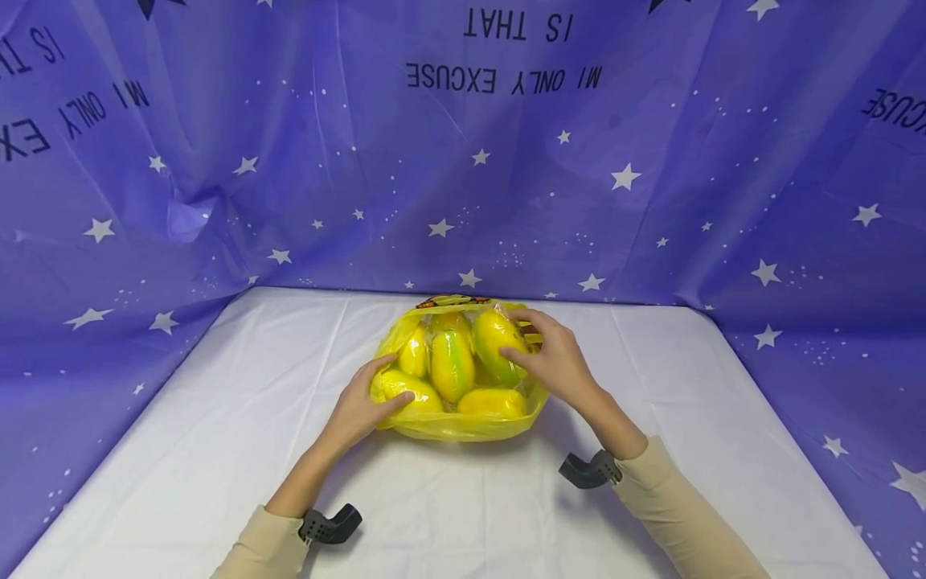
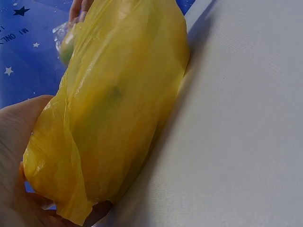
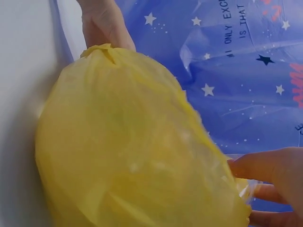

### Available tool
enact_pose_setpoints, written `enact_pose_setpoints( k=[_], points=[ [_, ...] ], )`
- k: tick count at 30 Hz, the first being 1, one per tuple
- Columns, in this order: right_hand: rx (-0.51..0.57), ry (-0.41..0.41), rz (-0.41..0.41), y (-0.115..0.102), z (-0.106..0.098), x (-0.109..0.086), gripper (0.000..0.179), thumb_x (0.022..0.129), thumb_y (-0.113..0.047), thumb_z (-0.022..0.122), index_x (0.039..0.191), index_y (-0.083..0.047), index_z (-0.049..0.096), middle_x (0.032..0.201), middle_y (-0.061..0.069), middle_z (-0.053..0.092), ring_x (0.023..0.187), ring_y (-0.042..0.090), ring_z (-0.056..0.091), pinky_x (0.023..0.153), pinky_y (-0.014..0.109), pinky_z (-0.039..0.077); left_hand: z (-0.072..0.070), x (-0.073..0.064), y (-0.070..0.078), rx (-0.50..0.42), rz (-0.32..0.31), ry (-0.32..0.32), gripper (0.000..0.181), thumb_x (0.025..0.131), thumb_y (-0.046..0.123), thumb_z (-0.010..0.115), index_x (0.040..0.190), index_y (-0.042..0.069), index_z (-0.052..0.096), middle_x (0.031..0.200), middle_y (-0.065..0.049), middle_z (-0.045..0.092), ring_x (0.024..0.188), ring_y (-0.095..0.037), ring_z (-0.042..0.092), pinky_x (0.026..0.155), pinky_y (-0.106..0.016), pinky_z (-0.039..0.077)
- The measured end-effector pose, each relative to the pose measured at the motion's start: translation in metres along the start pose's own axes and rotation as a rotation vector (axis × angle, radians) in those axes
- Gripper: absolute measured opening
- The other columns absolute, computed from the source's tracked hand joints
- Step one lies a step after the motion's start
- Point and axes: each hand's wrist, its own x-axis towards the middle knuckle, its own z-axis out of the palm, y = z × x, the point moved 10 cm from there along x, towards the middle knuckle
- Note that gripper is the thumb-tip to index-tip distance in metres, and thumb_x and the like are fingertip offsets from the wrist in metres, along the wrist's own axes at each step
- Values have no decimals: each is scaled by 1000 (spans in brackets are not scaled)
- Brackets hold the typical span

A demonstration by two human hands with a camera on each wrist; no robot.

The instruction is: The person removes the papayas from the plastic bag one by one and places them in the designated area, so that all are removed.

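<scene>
A yellow plastic bag (image 1: pixel 452 428) lies on the table with its mouth open, full of several yellow-green mangoes (image 1: pixel 452 366) in clear wrapping. My left hand (image 1: pixel 359 406) grips the bag's left side, thumb over the rim against the lower-left mango (image 1: pixel 415 394). The left wrist view has the fingers curled beneath the bag. At the upper right of the mouth, my right hand (image 1: pixel 555 354) holds a wrapped mango (image 1: pixel 495 342) between thumb and fingers. That mango's wrapping (image 2: pixel 60 34) shows above the bag's rim in the left wrist view.
A white cloth (image 1: pixel 463 515) covers the table. Behind and on both sides hangs a purple-blue curtain (image 1: pixel 463 161) with stars and lettering, meeting the table's far edge just beyond the bag. Each wrist wears a dark mount, such as the left one (image 1: pixel 331 525).
</scene>
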Motion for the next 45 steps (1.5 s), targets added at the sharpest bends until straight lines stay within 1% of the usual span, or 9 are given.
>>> enact_pose_setpoints(
  k=[4, 11, 17, 24, 30, 33, 36, 41, 45],
  points=[
    [57, 33, 3, -4, -7, 2, 50, 81, -14, 80, 126, -9, 60, 121, 8, 63, 103, 25, 62, 82, 38, 55, -1, 1, 1, 2, 11, 5, 78, 82, 46, 74, 145, 15, 41, 151, -12, 35, 139, -36, 28, 110, -59, 22],
    [86, 54, 15, -8, -15, 2, 48, 81, -16, 80, 125, -11, 61, 118, 5, 64, 102, 23, 62, 80, 36, 56, -1, 2, 2, -7, 16, 8, 78, 81, 46, 74, 145, 16, 41, 151, -12, 35, 139, -35, 28, 110, -59, 22],
    [112, 73, 35, -12, -23, 1, 48, 82, -18, 79, 126, -11, 60, 122, 4, 62, 105, 22, 61, 80, 36, 56, -1, 1, 2, -8, 10, 10, 78, 82, 46, 74, 145, 17, 41, 152, -11, 35, 139, -35, 28, 110, -59, 22],
    [192, 143, 46, -15, -43, -5, 50, 83, -20, 78, 127, -10, 58, 126, 2, 60, 110, 21, 60, 81, 32, 55, 0, 0, 0, -7, -5, 3, 78, 81, 46, 75, 145, 18, 41, 152, -11, 34, 139, -35, 28, 109, -59, 23],
    [188, 182, 59, -14, -64, -8, 53, 85, -16, 76, 132, -5, 53, 131, 8, 56, 115, 26, 57, 82, 27, 54, 1, -1, 0, -3, -1, -4, 78, 82, 47, 74, 145, 17, 41, 152, -11, 34, 139, -36, 28, 109, -60, 23],
    [166, 205, 60, -11, -74, -10, 54, 85, -12, 75, 133, -3, 52, 132, 11, 55, 115, 29, 57, 81, 24, 54, 2, 0, 0, -4, 6, -2, 78, 81, 47, 74, 145, 16, 42, 151, -11, 35, 139, -35, 28, 109, -59, 23],
    [137, 219, 73, -6, -83, -11, 54, 86, -14, 75, 134, -3, 52, 131, 10, 56, 114, 29, 57, 81, 24, 54, 1, 0, 1, -3, 11, 3, 77, 82, 46, 74, 145, 16, 42, 151, -11, 36, 139, -35, 29, 109, -59, 23],
    [100, 224, 133, 13, -94, -15, 55, 87, -25, 74, 134, -7, 53, 130, 8, 58, 112, 27, 58, 84, 34, 54, 1, 0, 1, -2, 10, 7, 77, 81, 47, 74, 145, 16, 42, 151, -11, 36, 139, -35, 29, 109, -59, 23],
    [71, 226, 184, 31, -100, -19, 56, 88, -26, 73, 135, -5, 52, 129, 11, 58, 112, 30, 58, 86, 39, 53, 1, -1, 0, -8, 6, 5, 77, 82, 46, 74, 145, 16, 42, 151, -11, 36, 139, -35, 29, 110, -59, 23]
  ],
)
